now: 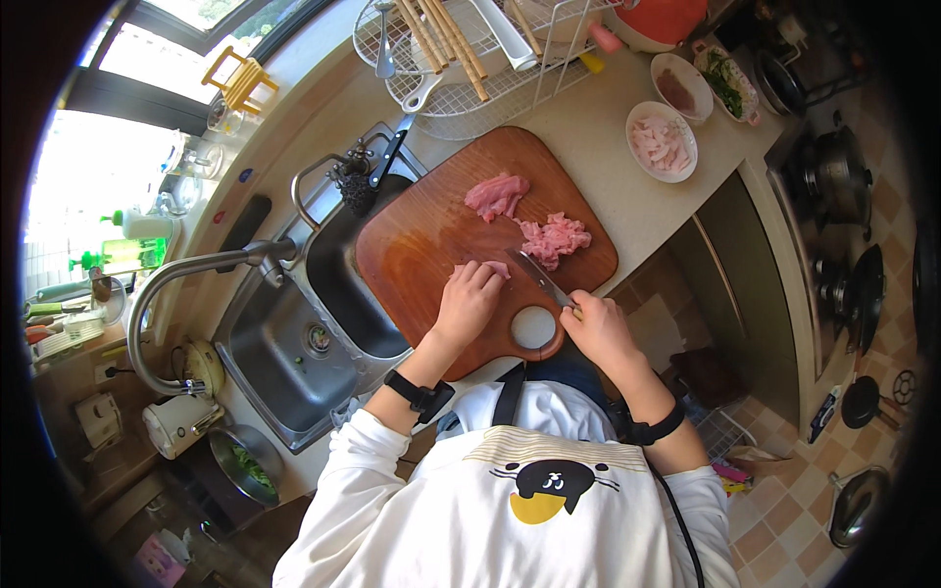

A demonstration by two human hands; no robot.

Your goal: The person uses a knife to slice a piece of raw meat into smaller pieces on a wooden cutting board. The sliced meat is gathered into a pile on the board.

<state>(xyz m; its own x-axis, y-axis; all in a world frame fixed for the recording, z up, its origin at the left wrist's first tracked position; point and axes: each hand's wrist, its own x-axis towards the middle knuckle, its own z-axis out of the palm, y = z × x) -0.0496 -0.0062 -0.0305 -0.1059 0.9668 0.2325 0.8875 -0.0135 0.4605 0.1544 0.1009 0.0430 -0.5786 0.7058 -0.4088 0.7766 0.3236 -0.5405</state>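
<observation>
My right hand [599,323] grips the handle of a kitchen knife [540,279], whose blade angles up and left over a wooden cutting board [419,220]. Bent fingers of my left hand [470,298] press a small piece of raw meat [500,269] against the board, just left of the blade. Beyond the knife lies a heap of thinly sliced raw meat [555,239]. A larger uncut-looking piece of pink meat [496,196] rests farther back on the same board. Near my right hand, the board's handle end has a round hole.
Left of the board is a double steel sink [283,360] with a curved faucet [184,264]. A second, black-handled knife [390,154] lies by the sink's back corner. At the right stand a bowl of pale strips [662,143] and several other dishes. A wire rack [470,95] holds chopsticks.
</observation>
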